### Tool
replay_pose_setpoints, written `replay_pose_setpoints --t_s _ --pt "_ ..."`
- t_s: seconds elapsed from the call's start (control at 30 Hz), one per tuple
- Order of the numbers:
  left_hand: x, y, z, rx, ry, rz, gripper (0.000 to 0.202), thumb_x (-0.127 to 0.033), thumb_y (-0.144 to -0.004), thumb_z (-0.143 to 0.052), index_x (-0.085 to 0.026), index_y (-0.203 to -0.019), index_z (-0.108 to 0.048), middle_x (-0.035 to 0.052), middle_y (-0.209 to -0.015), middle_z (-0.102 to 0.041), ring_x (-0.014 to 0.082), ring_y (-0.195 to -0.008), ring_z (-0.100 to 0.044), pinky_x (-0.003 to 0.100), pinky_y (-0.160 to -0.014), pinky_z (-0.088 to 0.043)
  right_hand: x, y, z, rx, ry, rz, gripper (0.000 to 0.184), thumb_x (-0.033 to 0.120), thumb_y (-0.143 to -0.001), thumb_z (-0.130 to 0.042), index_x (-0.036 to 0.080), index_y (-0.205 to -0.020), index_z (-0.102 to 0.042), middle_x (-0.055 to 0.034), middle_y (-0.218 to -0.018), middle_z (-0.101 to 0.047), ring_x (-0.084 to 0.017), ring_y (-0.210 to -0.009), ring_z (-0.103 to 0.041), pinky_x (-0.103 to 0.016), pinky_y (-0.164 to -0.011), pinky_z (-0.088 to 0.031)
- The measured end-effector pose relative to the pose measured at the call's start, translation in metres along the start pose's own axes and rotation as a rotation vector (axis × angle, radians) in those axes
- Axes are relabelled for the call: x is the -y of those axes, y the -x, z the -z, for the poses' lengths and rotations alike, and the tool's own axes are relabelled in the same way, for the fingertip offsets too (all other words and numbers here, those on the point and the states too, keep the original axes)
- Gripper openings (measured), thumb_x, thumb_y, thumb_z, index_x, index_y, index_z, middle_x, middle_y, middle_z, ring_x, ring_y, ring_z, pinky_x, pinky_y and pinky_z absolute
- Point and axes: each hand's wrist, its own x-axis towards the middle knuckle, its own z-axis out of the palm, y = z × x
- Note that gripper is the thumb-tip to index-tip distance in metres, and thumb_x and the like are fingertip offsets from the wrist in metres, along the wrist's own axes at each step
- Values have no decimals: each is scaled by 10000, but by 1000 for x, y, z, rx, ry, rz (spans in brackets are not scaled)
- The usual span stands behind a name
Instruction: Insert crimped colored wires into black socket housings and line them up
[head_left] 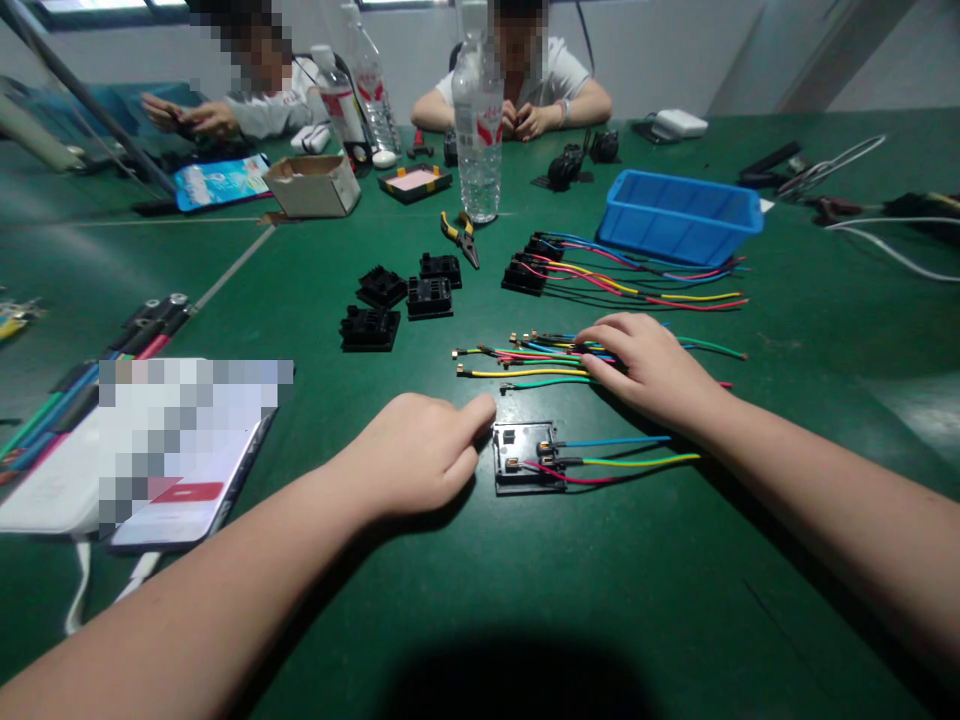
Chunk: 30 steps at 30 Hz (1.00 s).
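Note:
My left hand point(420, 450) rests on the green table, fingers curled, its index fingertip touching the left edge of a black socket plate point(521, 458). Red, blue and yellow-green wires are fitted to that plate and trail to the right. My right hand point(645, 365) lies palm down on a loose bundle of coloured wires point(525, 362) with brass terminals, fingers closing on some of them.
Several black socket housings point(401, 300) lie ahead, wired ones point(532, 270) beside a blue bin point(679, 215). Pliers point(461, 235), water bottles point(478, 120) and a cardboard box point(313, 185) stand farther back. A phone and papers point(172, 470) lie at left. Two people work across the table.

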Motion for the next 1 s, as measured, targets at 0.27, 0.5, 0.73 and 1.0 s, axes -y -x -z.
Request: replay_pose_setpoints --t_s 0.27,0.5,0.73,1.0 --pt "0 0 1 -4 34 2 165 -210 -837 -333 -209 -935 -465 41 -693 -638 230 -588 -565 328 -571 -364 1 1 0 -20 0 4 322 370 -906 -453 222 -1142 -615 -100 -1156 -616 -279 -1044 -555 -430 -878 -457" --pt "-1 -1 2 15 4 6 157 -214 -843 -328 -210 -935 -455 39 -702 -639 233 -600 -576 328 -583 -366 -2 0 -1 -14 -18 -5 337 353 -942 -387 220 -1137 -628 -102 -1150 -620 -282 -1055 -553 -438 -884 -453" --pt "-1 0 1 16 2 4 158 -212 -840 -323 -213 -932 -452 42 -700 -637 244 -595 -568 337 -573 -355 -3 -1 -2 -23 -37 -11 321 305 -919 -416 222 -1135 -638 -99 -1149 -630 -276 -1050 -561 -431 -880 -459" --pt "0 0 0 9 1 1 148 -216 -843 -327 -210 -929 -447 35 -702 -634 233 -598 -570 330 -579 -362 -4 0 -2 -31 -60 -6 326 304 -895 -447 205 -1136 -643 -109 -1151 -630 -286 -1060 -560 -446 -894 -453"
